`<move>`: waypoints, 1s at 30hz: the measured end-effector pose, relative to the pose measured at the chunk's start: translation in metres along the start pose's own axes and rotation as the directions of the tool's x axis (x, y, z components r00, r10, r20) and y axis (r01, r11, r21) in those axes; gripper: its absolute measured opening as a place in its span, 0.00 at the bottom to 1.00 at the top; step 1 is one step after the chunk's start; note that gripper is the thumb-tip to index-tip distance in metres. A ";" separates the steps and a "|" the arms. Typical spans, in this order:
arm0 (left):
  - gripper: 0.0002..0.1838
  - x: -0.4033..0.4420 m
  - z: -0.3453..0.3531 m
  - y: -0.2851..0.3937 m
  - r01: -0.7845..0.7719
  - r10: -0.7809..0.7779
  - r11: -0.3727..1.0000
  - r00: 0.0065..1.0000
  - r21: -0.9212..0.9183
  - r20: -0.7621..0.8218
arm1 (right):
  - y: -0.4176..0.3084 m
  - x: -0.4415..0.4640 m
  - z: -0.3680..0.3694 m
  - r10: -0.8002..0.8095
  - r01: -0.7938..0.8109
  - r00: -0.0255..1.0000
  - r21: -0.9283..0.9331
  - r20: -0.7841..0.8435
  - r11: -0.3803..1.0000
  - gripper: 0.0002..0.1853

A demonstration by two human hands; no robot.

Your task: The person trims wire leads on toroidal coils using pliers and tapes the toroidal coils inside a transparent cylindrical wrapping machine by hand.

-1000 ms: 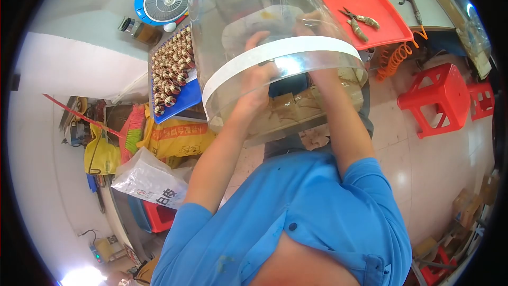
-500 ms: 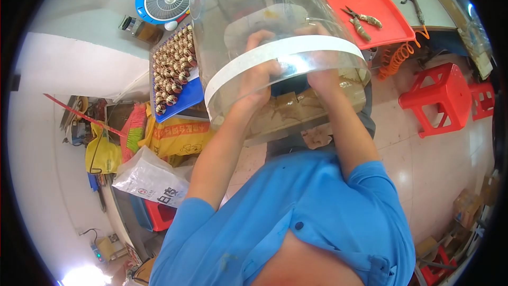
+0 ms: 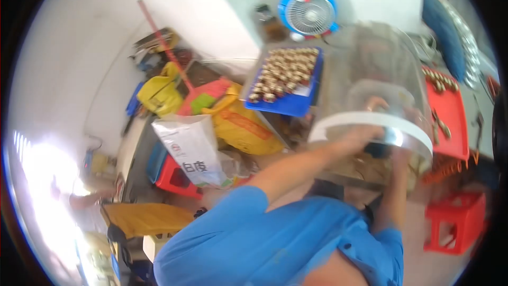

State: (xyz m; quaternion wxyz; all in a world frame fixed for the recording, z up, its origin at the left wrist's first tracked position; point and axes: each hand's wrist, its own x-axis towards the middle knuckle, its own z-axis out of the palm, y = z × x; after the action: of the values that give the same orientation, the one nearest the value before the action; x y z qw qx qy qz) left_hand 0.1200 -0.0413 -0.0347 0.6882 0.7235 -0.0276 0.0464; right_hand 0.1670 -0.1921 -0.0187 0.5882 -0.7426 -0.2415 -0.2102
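Note:
A large clear plastic cover [image 3: 383,55] with a white band [image 3: 346,119] around its front opening stands on the work surface. Both forearms reach in through that opening. My left hand [image 3: 365,133] is inside with its fingers curled, and what they hold is blurred. To its right, my right hand [image 3: 403,153] is mostly behind the white band and a bright glare, so its fingers do not show clearly. Brownish pieces, too blurred to name, lie low inside the cover near my wrists.
A blue tray [image 3: 288,107] of banded dark rolled pieces sits left of the cover, below a blue fan [image 3: 312,15]. On the right are a red tray [image 3: 450,111] with pliers [image 3: 441,126] and a red stool [image 3: 457,220]. Sacks and a white bag [image 3: 188,145] stand left.
The view has swung to the left, so the cover and trays appear farther right and lower. A person at the far left has come into view. Both hands remain inside the cover.

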 end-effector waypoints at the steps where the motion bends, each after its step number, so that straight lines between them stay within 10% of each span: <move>1: 0.30 0.000 0.004 0.011 0.021 -0.020 0.999 1.000 -0.051 0.011 | 0.000 0.000 0.001 -0.008 0.007 1.000 -0.017 -0.027 1.000 0.14; 7: 0.33 -0.007 0.013 0.054 0.161 -0.157 0.923 0.987 -0.350 0.040 | -0.008 -0.011 -0.014 0.141 -0.118 0.988 0.274 -0.066 0.954 0.16; 9: 0.33 -0.005 0.012 0.049 0.144 -0.133 0.917 0.990 -0.372 0.055 | -0.021 -0.008 -0.021 0.278 -0.217 0.960 0.694 0.025 0.687 0.16; 13: 0.34 0.005 0.012 0.028 0.099 -0.080 0.911 0.995 -0.401 0.063 | 0.024 -0.009 -0.028 0.285 -0.286 0.939 0.893 0.190 0.346 0.13; 22: 0.35 -0.009 0.010 0.065 0.173 -0.164 0.920 0.985 -0.353 0.056 | 0.042 -0.011 -0.018 0.254 -0.256 0.952 0.899 0.171 0.355 0.04; 27: 0.35 0.009 0.014 0.026 0.034 -0.031 0.962 0.999 -0.272 0.015 | 0.038 -0.017 -0.012 0.562 -0.307 0.825 0.881 0.057 0.360 0.05; 30: 0.35 0.008 0.014 0.030 0.081 -0.074 0.963 0.997 -0.257 0.036 | 0.047 -0.011 -0.016 0.423 -0.278 0.904 0.835 0.060 0.476 0.07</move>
State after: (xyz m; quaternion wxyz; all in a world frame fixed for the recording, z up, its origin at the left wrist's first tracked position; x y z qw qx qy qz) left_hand 0.1253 -0.0562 -0.0043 0.7773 0.6289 -0.0141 0.0062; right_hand 0.1865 -0.2178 -0.0576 0.9134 -0.3925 -0.1079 -0.0034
